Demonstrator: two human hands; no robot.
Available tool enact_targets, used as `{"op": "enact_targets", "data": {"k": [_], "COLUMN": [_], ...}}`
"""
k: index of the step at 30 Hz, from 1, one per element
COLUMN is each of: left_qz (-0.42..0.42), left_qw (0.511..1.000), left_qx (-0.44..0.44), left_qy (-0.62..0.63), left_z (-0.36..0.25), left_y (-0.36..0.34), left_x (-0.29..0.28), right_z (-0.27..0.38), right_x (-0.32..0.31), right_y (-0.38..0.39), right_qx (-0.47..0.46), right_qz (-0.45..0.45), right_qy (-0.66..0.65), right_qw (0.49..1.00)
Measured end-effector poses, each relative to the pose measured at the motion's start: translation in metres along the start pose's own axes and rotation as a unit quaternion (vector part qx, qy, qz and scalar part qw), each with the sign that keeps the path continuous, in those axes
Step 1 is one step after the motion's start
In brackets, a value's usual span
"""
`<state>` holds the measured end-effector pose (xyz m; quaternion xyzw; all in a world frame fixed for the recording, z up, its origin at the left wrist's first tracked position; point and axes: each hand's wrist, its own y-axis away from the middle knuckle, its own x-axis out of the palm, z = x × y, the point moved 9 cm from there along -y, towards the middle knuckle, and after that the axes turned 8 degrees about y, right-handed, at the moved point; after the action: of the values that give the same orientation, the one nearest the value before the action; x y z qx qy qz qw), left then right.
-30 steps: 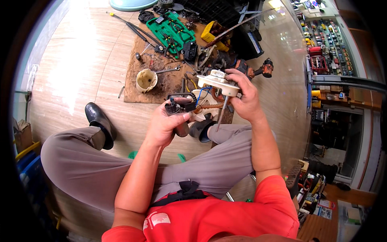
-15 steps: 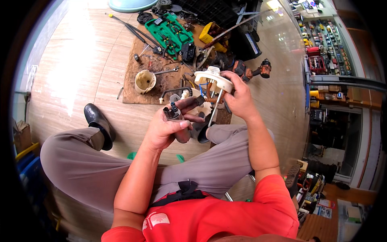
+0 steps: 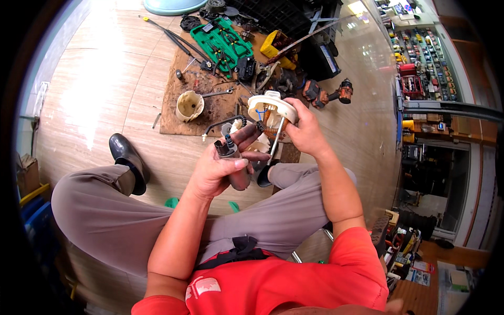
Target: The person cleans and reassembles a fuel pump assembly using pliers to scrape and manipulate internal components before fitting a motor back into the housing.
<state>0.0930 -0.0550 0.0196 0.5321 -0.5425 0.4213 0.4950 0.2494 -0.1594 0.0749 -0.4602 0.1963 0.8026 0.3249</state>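
My left hand (image 3: 210,170) is closed around a grey cylindrical fuel pump (image 3: 239,177), its black connector end pointing up and away from me. The fingertips of that hand are darkly stained and reach toward the part in the other hand. With my right hand (image 3: 307,128) I grip the rim of a white round plastic fuel pump flange (image 3: 286,111). Beneath this flange hang a metal rod (image 3: 276,142), an orange corrugated hose (image 3: 271,133) and blue wire. A black bent hose (image 3: 220,125) with a white end is just beyond my left fingers; where it attaches is hidden.
On a stained wooden board (image 3: 170,118) are a cream plastic cup (image 3: 188,119), a wrench (image 3: 218,93) and a green tool case (image 3: 202,38). An orange-and-black cordless drill (image 3: 316,94) lies farther right. Both my shod feet flank the board's near side.
The white flange in my right hand has moved slightly left and nearer, and its rod has shifted left too. My left hand keeps the pump almost in place, turned a little.
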Motion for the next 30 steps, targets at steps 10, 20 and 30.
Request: {"op": "enact_targets", "data": {"k": [10, 20, 30], "left_qz": [0.004, 0.006, -0.035], "left_qw": [1.000, 0.999, 0.979], "left_qx": [-0.002, 0.007, 0.050], "left_qy": [-0.006, -0.040, -0.195], "left_z": [0.002, 0.004, 0.005], "left_y": [-0.002, -0.004, -0.002], "left_x": [-0.001, -0.003, 0.002], "right_z": [-0.001, 0.006, 0.018], "right_x": [-0.001, -0.010, -0.024], "right_y": [-0.001, 0.000, 0.001], "right_qx": [0.006, -0.036, -0.108], "right_qz": [0.000, -0.022, -0.081], "right_qy": [0.000, 0.043, 0.036], "right_qw": [1.000, 0.998, 0.990]}}
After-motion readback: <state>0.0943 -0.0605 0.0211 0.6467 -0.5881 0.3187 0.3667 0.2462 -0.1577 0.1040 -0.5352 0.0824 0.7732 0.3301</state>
